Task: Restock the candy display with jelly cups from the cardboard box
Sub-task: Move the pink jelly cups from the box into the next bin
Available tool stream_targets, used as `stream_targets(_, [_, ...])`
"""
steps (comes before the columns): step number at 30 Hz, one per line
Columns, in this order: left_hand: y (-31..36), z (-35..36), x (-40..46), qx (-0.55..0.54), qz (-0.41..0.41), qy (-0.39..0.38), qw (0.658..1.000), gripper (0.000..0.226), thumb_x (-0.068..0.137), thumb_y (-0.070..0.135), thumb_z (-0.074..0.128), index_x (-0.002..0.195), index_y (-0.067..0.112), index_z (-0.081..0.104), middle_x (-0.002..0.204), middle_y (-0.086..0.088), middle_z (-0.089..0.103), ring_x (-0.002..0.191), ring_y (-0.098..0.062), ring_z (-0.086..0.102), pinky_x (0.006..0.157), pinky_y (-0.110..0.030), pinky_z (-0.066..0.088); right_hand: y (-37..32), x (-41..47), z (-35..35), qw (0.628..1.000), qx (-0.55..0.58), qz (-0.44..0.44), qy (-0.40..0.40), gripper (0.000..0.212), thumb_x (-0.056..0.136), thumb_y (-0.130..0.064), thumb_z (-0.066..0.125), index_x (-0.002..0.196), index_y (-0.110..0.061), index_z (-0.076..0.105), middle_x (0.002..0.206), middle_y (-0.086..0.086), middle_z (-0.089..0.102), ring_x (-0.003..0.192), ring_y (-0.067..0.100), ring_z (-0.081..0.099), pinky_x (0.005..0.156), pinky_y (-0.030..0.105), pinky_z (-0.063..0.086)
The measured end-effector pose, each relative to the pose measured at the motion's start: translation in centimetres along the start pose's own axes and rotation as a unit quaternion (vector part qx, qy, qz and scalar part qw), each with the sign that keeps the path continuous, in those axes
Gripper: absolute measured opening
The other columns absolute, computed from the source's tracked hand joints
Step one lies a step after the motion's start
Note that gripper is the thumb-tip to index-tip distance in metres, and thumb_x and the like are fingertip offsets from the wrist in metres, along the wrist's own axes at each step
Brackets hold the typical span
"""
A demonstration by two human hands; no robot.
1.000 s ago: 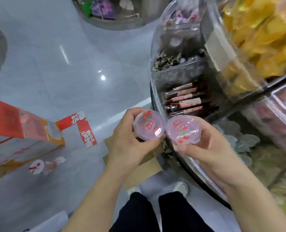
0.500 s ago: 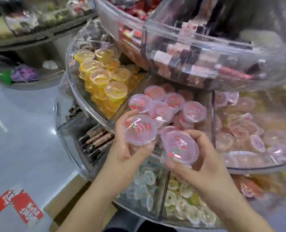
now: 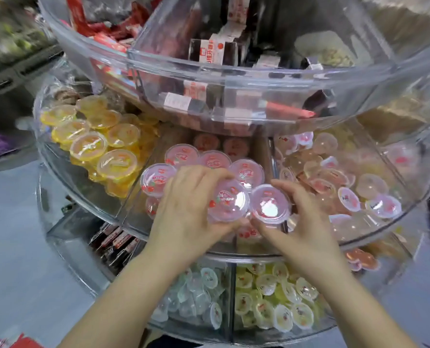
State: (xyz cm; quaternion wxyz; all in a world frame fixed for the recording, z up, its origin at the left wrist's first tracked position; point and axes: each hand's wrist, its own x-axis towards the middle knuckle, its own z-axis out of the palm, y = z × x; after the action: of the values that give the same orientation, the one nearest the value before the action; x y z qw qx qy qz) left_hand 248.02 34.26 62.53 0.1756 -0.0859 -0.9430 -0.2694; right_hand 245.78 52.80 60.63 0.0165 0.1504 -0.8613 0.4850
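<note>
My left hand (image 3: 188, 209) grips a pink jelly cup (image 3: 227, 203) from its left side, fingers curled over the rim. Just to its right, my right hand (image 3: 302, 222) holds a second pink jelly cup (image 3: 270, 208). Both cups hover over the front of the middle compartment (image 3: 136, 212) of the clear round candy display, where several matching pink cups (image 3: 183, 155) lie. The two held cups touch each other. The cardboard box is out of view.
Yellow jelly cups (image 3: 90, 144) fill the compartment to the left, paler small pink cups (image 3: 347, 187) the one to the right. A clear upper tier (image 3: 234, 79) of wrapped bars overhangs the back. A lower tier holds small white cups (image 3: 199, 292) and yellow cups (image 3: 279, 297).
The view swung up from the floor and box to the display. Both hands carried their pink cups forward and now hold them low over the pink compartment.
</note>
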Motion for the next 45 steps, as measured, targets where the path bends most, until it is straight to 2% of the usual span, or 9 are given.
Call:
stream_targets(2, [-0.3,0.6,0.4,0.048,0.001,-0.004,0.999,0.062,0.062,0.064,0.061,0.105,0.019,0.061,0.097,0.004,0.061,0.097,-0.016,0.044,0.083,-0.031,0.029,0.4,-0.1,0.1,1.0,-0.026,-0.009,0.003,0.054,0.065,-0.036,0.077,0.107,-0.05,0.046,0.106,-0.034,0.054,0.104,-0.011,0.048,0.082,0.002,0.034])
stream_targets(5, [-0.6,1.1,0.7,0.099,-0.003,-0.017,0.995,0.065,0.055,0.059,0.074,0.103,0.017,0.064,0.097,0.001,0.064,0.098,-0.02,0.045,0.084,-0.033,0.027,0.9,0.0,0.6,0.999,-0.049,-0.006,0.004,0.057,0.067,-0.039,0.076,0.114,-0.046,0.046,0.11,-0.017,0.058,0.108,0.008,0.052,0.087,0.015,0.038])
stream_targets(11, [-1.3,0.3,0.6,0.114,0.046,-0.071,0.99,0.078,0.054,0.052,0.081,0.119,0.016,0.06,0.114,-0.004,0.058,0.108,-0.019,0.038,0.091,-0.035,0.023,1.6,0.2,0.6,0.996,-0.084,-0.015,-0.01,0.063,0.068,-0.038,0.078,0.125,-0.032,0.051,0.113,-0.008,0.058,0.11,0.011,0.049,0.091,0.01,0.033])
stream_targets(17, [-2.6,-0.7,0.6,0.086,0.108,-0.103,0.985,0.061,0.059,0.015,0.079,0.118,0.018,0.063,0.12,0.006,0.062,0.112,-0.011,0.044,0.095,-0.033,0.023,1.6,0.1,0.6,0.998,-0.06,-0.025,0.009,0.065,0.068,-0.035,0.078,0.124,-0.04,0.045,0.109,-0.03,0.049,0.103,0.0,0.047,0.092,0.008,0.034])
stream_targets(21, [-2.5,0.1,0.6,0.088,0.082,-0.054,0.991,0.055,0.052,0.022,0.082,0.104,0.015,0.068,0.105,0.001,0.066,0.104,-0.016,0.048,0.094,-0.034,0.028,1.5,-0.1,0.6,0.998,-0.052,-0.019,0.017,0.056,0.068,-0.035,0.075,0.115,-0.042,0.046,0.107,-0.026,0.051,0.104,0.004,0.049,0.088,0.021,0.04])
stream_targets(26, [-2.9,0.0,0.5,0.054,0.098,-0.056,0.992,0.045,0.064,0.03,0.068,0.107,0.015,0.067,0.112,0.002,0.064,0.108,-0.017,0.05,0.094,-0.038,0.036,1.7,-0.2,0.5,0.997,-0.061,-0.044,0.007,0.053,0.071,-0.026,0.078,0.117,-0.032,0.053,0.11,-0.015,0.057,0.109,0.009,0.049,0.093,0.027,0.04])
stream_targets(31, [-2.5,-0.2,0.6,0.053,0.09,-0.065,0.992,0.038,0.07,0.029,0.059,0.102,0.012,0.069,0.104,0.0,0.066,0.101,-0.02,0.058,0.092,-0.037,0.038,1.8,0.0,1.1,0.993,-0.08,-0.068,0.049,0.051,0.069,-0.016,0.081,0.112,-0.028,0.057,0.104,-0.014,0.059,0.101,0.003,0.047,0.09,0.012,0.035])
stream_targets(39, [-2.7,-0.3,0.6,0.068,0.099,-0.081,0.989,0.04,0.072,0.032,0.058,0.107,0.015,0.067,0.107,0.0,0.064,0.105,-0.015,0.05,0.095,-0.03,0.03,1.7,-0.3,1.0,0.993,-0.076,-0.081,0.03,0.047,0.074,-0.042,0.067,0.118,-0.036,0.049,0.114,-0.022,0.049,0.11,0.003,0.045,0.099,0.016,0.032])
stream_targets(45, [-3.6,-0.8,-0.4,0.049,0.11,-0.042,0.992,0.032,0.081,0.035,0.064,0.105,0.015,0.068,0.106,0.0,0.064,0.101,-0.021,0.059,0.089,-0.038,0.044,1.5,-0.4,1.1,0.995,-0.06,-0.064,0.039,0.046,0.071,-0.035,0.073,0.114,-0.031,0.055,0.117,-0.009,0.049,0.115,0.0,0.043,0.1,0.016,0.032])
